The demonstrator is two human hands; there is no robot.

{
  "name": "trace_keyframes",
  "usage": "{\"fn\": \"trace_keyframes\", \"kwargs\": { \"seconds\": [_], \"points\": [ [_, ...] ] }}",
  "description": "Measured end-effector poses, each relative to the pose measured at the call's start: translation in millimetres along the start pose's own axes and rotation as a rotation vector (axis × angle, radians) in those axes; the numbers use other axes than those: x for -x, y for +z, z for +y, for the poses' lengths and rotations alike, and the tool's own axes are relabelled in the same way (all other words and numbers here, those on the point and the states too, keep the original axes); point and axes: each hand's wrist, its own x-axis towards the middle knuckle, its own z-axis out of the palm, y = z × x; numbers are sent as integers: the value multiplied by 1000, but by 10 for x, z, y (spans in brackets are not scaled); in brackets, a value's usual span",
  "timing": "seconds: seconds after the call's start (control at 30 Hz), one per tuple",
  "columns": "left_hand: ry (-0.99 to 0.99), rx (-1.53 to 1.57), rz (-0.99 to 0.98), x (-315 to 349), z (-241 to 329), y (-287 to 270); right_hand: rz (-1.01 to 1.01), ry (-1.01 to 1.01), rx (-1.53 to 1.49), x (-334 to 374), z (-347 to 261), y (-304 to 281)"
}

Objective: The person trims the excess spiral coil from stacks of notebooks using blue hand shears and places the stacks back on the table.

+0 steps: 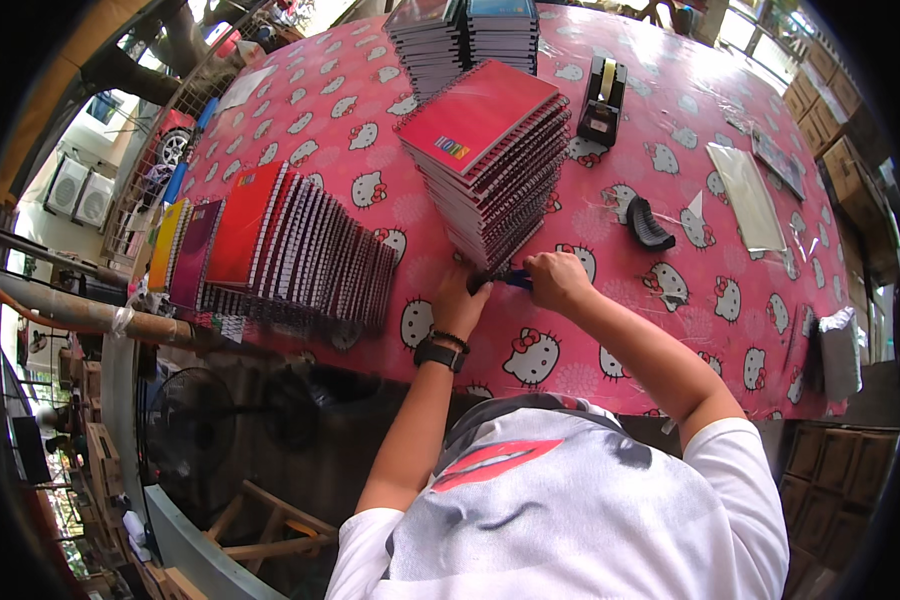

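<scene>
A tall, leaning stack of spiral notebooks [490, 165] is stood on the desk [670, 120]. Its base is gripped by the left hand [460, 297], while a small blue object [517, 279] is pinched in the closed right hand [557, 279]. The stack is judged heavy, stiff and slide-prone, best held low at both sides.

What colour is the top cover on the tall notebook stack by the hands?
Red top cover, with a small multicoloured mark; the head view shows it clearly.

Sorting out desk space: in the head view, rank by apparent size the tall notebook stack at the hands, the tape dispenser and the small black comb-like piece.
1. Tall notebook stack, clearly largest.
2. Tape dispenser.
3. Black comb-like piece; it lies nearer the camera, so this gap is unsure.
</scene>
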Motion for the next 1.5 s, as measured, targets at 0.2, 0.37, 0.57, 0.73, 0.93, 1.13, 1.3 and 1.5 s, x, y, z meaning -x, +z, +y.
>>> {"fn": "trace_keyframes", "kwargs": {
  "seconds": [0.2,0.37,0.57,0.73,0.93,1.13,1.3,1.5],
  "points": [
    [-82,165,-299,184,196,-205,258,102,-166,351,230,-18],
    [37,431,-645,837,521,-346,372,193,-519,811,507,118],
    [392,179,-752,951,674,-233,433,254,-696,1256,529,229],
    [526,37,-686,956,623,-190,475,173,-743,1303,557,253],
    [-55,230,-117,1145,570,-655,413,123,-818,1340,493,175],
    [-714,120,811,1698,-155,-1877,329,-43,-688,1192,344,150],
    [-573,-382,790,1814,-1581,-2225,324,-93,-621,1055,190,6],
    [-782,43,711,1991,-3017,-2256,363,44,-602,915,58,82]
  ]
}}
